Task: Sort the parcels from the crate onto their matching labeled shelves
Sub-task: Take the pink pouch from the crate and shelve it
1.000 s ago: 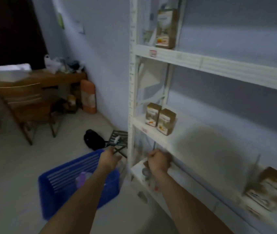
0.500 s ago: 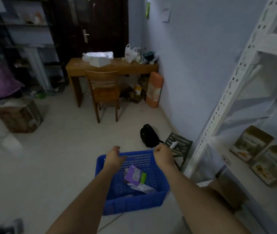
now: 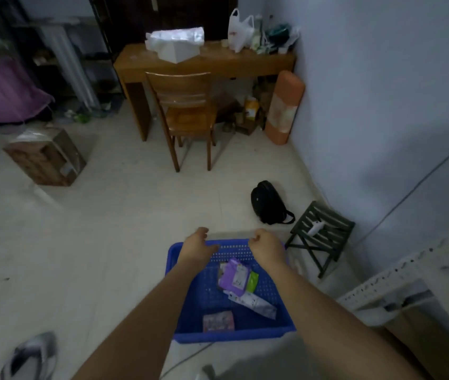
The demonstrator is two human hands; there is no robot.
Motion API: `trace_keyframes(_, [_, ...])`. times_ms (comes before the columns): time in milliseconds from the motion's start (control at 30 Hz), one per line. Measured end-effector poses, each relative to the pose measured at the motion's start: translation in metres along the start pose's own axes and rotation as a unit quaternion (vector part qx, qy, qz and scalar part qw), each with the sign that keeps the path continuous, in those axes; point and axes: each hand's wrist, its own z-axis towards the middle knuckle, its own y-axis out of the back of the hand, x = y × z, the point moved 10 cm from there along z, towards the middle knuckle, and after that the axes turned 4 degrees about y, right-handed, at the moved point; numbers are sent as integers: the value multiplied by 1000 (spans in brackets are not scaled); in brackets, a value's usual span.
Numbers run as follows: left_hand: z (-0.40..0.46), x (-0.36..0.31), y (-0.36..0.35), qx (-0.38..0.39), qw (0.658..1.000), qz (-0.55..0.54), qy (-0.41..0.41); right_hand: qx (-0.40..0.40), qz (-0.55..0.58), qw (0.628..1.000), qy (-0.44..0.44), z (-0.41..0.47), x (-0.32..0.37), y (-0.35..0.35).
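A blue plastic crate (image 3: 231, 336) stands on the floor below me. Inside lie a purple packet (image 3: 235, 275), a green packet (image 3: 253, 281), a white-lilac pouch (image 3: 257, 305) and a flat pink box (image 3: 218, 321). Over the crate's far rim hovers my left hand (image 3: 196, 244), fingers relaxed and holding nothing. My right hand (image 3: 266, 246) is beside it, curled into a fist with nothing visible in it. The white metal shelf frame (image 3: 409, 270) shows only at the lower right edge; its labels are out of view.
A small dark green stool (image 3: 323, 234) and a black backpack (image 3: 268, 202) sit just right of the crate by the wall. Farther off are a wooden chair (image 3: 187, 111), a desk (image 3: 218, 63) and a cardboard box (image 3: 45, 157). A shoe (image 3: 28, 355) lies lower left.
My view swung from the shelves down to the crate. My right hand left the lower shelf, and both hands now hang over the crate's far rim.
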Motion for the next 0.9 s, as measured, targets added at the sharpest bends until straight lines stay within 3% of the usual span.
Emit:
trace_keyframes(167, [78, 44, -16, 30, 998, 51, 13, 18, 24, 997, -69, 59, -44, -48])
trace_keyframes(367, [170, 119, -42, 74, 994, 45, 65, 33, -24, 989, -142, 112, -102, -121])
trace_keyframes(533, [226, 174, -72, 91, 990, 27, 107, 72, 11, 976, -205, 134, -155, -189])
trace_keyframes(900, [292, 356, -208, 141, 963, -9, 230, 140, 23, 947, -289, 174, -321, -344])
